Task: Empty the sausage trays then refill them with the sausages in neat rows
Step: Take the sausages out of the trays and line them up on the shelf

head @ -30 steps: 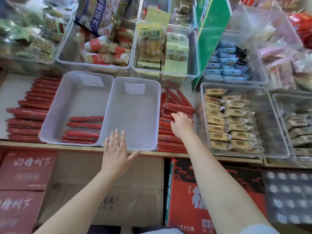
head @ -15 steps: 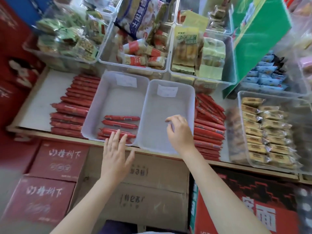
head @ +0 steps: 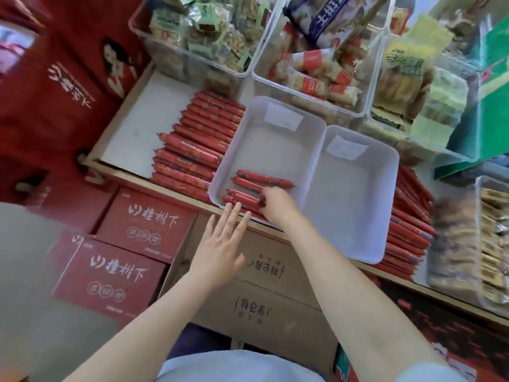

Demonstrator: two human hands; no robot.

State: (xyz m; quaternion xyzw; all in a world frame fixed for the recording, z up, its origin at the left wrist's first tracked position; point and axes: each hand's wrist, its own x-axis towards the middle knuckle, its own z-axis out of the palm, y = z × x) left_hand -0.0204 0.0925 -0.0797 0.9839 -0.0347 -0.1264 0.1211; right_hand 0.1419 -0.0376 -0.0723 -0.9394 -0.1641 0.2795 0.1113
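Two translucent white plastic trays sit side by side on the front edge of the shelf (head: 132, 133), their long walls touching. The left tray (head: 264, 139) holds a few sausages (head: 261, 179) at its near end: slim sticks in glossy red wrappers with crimped dark tips, lying roughly parallel across the tray's width (about 4 show, though the hand hides part of the bunch). The right tray (head: 355, 194) has nothing on its floor. Each tray carries a pale paper label inside its far wall.

The right hand (head: 278, 204) reaches over the near rim of the left tray, fingers curled down onto the nearest sausages; it appears to grip 1 at its end, but the blur keeps me from telling exactly how many it has. The left hand (head: 223, 241) hovers just in front of the same tray with fingers straight and slightly spread, the fingertips at the near rim and holding nothing.

More red sausages lie outside the trays. A left pile (head: 195, 150) lies in tidy rows on the bare shelf, against the left tray's outer wall. A right pile (head: 407, 227) is stacked beside the right tray's outer wall.

Behind the trays stand clear bins (head: 259, 75) of wrapped snacks. Below the shelf are brown cartons (head: 264, 299) and red cartons (head: 110, 277) printed with white characters.
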